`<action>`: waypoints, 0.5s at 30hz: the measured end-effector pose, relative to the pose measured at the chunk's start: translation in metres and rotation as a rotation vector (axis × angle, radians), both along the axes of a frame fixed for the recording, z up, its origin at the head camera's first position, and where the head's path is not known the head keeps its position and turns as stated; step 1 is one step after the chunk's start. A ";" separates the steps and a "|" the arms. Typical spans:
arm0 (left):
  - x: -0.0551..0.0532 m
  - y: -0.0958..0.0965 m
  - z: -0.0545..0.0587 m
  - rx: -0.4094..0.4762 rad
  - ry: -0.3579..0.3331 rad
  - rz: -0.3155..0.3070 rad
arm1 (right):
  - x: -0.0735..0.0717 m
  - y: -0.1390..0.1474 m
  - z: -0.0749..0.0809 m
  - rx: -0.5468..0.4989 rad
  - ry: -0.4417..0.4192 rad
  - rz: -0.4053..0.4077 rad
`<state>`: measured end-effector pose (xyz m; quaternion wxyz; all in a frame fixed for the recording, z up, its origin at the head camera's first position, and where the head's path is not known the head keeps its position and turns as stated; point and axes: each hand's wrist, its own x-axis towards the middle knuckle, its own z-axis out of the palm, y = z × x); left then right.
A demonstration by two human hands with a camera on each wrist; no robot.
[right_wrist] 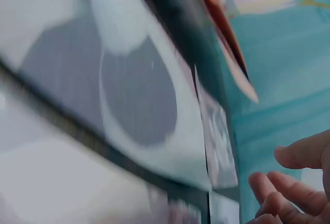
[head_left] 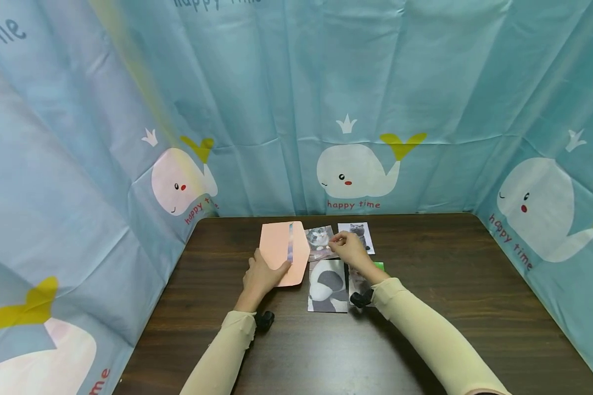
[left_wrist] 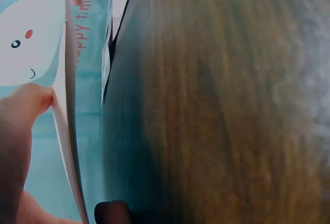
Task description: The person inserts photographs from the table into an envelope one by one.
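Observation:
My left hand [head_left: 263, 274] grips a peach envelope [head_left: 275, 241] at its lower left, thumb across the front and fingers behind. A narrow blue-purple strip [head_left: 290, 241] shows along the envelope beside its flap. In the left wrist view the envelope [left_wrist: 63, 100] appears edge-on, raised over the table. My right hand [head_left: 348, 247] hovers by a cat picture card [head_left: 318, 241]; in the right wrist view its thumb and fingers [right_wrist: 296, 159] stand apart with nothing between them. A grey-and-white picture card [head_left: 328, 286] lies just below that cat card.
Farther back lies a card with a grey cat [head_left: 359, 233]. Another card with a green corner [head_left: 379, 266] is partly hidden under my right wrist. The dark wooden table [head_left: 449, 296] meets a blue whale-print curtain [head_left: 277, 109] at the back and sides.

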<state>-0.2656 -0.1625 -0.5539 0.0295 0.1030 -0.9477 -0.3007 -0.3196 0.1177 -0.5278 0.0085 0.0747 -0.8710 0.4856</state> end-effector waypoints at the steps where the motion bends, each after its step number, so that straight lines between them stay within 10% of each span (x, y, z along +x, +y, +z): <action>1: 0.000 0.000 0.000 0.001 -0.003 0.000 | -0.001 0.005 -0.001 0.021 0.014 -0.020; 15: -0.001 -0.006 0.005 0.020 -0.005 -0.009 | -0.005 0.070 -0.013 0.184 -0.018 -0.192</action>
